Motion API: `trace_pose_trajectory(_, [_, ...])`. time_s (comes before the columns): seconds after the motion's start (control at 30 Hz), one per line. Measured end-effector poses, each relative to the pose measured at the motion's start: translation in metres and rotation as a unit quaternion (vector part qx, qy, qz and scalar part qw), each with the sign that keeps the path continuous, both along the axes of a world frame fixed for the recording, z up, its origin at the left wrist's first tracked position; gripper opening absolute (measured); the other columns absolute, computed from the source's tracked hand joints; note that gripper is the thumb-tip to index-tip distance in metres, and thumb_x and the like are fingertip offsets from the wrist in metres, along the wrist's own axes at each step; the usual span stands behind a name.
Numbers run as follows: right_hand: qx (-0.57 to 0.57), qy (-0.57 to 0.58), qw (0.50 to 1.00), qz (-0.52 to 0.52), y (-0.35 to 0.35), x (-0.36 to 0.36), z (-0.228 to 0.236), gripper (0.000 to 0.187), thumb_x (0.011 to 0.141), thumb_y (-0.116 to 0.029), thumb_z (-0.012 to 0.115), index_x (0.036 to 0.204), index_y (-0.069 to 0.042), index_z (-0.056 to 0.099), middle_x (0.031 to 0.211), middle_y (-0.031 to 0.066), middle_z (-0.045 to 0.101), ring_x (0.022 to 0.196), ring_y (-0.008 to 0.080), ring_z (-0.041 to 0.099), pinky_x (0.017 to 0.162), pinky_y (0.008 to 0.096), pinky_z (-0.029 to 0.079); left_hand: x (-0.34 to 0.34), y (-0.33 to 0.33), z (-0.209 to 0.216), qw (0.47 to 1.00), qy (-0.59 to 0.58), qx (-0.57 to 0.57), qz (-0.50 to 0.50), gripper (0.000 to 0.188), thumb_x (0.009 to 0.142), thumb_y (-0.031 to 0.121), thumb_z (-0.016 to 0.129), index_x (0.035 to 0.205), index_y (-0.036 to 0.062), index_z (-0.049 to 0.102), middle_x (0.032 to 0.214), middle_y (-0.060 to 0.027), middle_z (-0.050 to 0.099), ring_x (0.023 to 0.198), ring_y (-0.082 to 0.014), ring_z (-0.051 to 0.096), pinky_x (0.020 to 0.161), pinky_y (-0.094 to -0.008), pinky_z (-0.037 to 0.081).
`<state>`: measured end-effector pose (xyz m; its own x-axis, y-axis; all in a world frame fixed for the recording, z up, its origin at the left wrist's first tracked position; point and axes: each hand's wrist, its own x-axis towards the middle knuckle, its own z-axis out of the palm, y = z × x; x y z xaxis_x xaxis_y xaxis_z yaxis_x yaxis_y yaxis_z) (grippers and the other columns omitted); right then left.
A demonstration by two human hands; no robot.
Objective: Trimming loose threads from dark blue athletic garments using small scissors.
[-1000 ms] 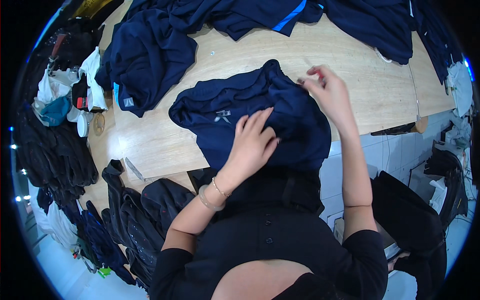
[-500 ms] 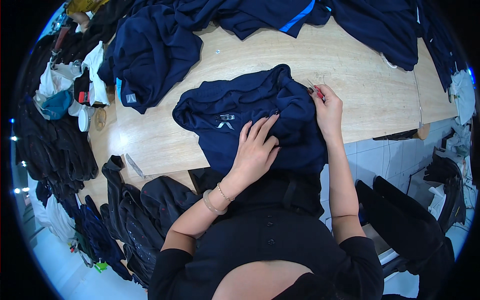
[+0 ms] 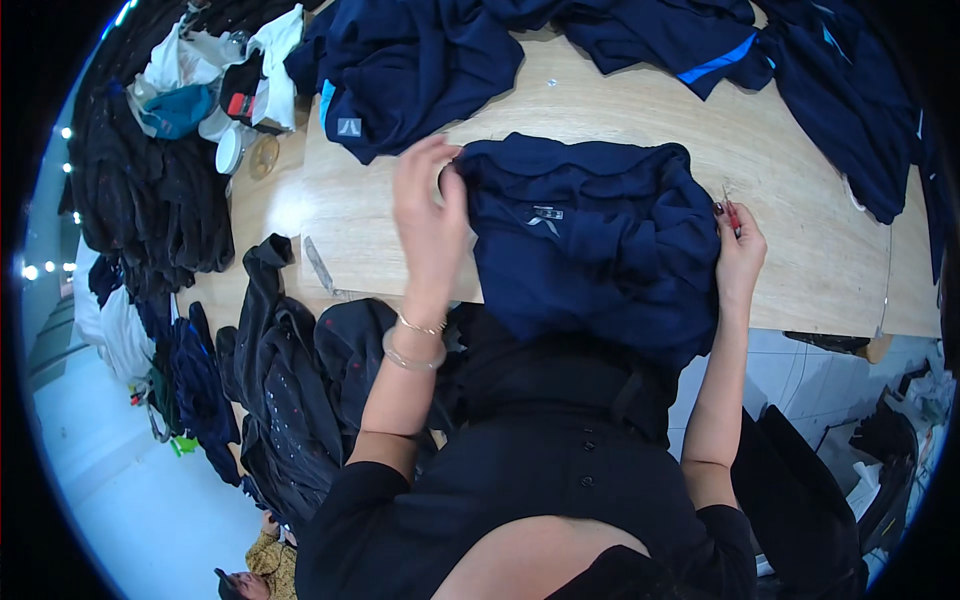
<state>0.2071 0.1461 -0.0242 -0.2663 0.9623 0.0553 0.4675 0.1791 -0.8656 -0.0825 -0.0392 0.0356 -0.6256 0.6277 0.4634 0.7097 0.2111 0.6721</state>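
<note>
A navy blue garment (image 3: 590, 265) lies on the wooden table in front of me, its collar opening spread and a small printed mark inside the neck. At the left end of the collar my left hand (image 3: 430, 225) is raised, fingers apart and slightly blurred, holding nothing. Beside the garment's right edge, my right hand (image 3: 742, 262) is closed around small red-handled thread snips (image 3: 733, 218), whose tips point away from me. A thin bit of thread shows near the tips.
More navy garments (image 3: 410, 70) with light blue trim lie along the table's far side. Dark speckled clothes (image 3: 290, 370) are heaped at left. A round white container (image 3: 230, 150) and a tape roll (image 3: 264, 157) stand at far left. Another person (image 3: 265, 570) is at lower left.
My left hand has lifted off the garment's front and moved left to its collar end. The view has shifted, so everything sits differently. My right hand still holds the snips.
</note>
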Motion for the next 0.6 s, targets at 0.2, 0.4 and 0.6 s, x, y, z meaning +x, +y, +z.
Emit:
trace_pose_trajectory(0.2, [-0.001, -0.023, 1.000, 0.001, 0.005, -0.003, 0.002, 0.017, 0.088, -0.001, 0.058, 0.102, 0.006, 0.062, 0.087, 0.0128, 0.068, 0.082, 0.0136, 0.061, 0.076, 0.0255, 0.046, -0.018, -0.012, 0.012, 0.999, 0.034, -0.028, 0.011, 0.014, 0.082, -0.002, 0.060, 0.095, 0.0009, 0.062, 0.100, -0.0100, 0.064, 0.095, -0.0252, 0.061, 0.084, -0.0332, 0.047])
trace_pose_trajectory(0.4, [0.006, -0.024, 1.000, 0.005, 0.009, -0.002, -0.002, 0.018, 0.087, -0.003, 0.059, 0.102, 0.005, 0.063, 0.087, 0.0126, 0.068, 0.081, 0.0135, 0.061, 0.076, 0.0255, 0.046, 0.009, 0.012, 0.002, 0.986, 0.079, -0.089, -0.117, 0.018, 0.075, 0.004, 0.070, 0.092, 0.0016, 0.066, 0.090, -0.0090, 0.058, 0.088, -0.0245, 0.057, 0.076, -0.0329, 0.048])
trace_pose_trajectory(0.6, [-0.013, -0.040, 0.998, 0.047, 0.008, -0.006, 0.022, 0.015, 0.089, -0.008, 0.060, 0.100, 0.002, 0.061, 0.075, 0.0047, 0.058, 0.070, 0.0107, 0.051, 0.066, 0.0232, 0.042, -0.017, 0.027, -0.027, 0.971, 0.159, -0.128, -0.128, 0.007, 0.079, 0.006, 0.066, 0.083, 0.0025, 0.063, 0.084, -0.0077, 0.059, 0.083, -0.0247, 0.057, 0.071, -0.0348, 0.049])
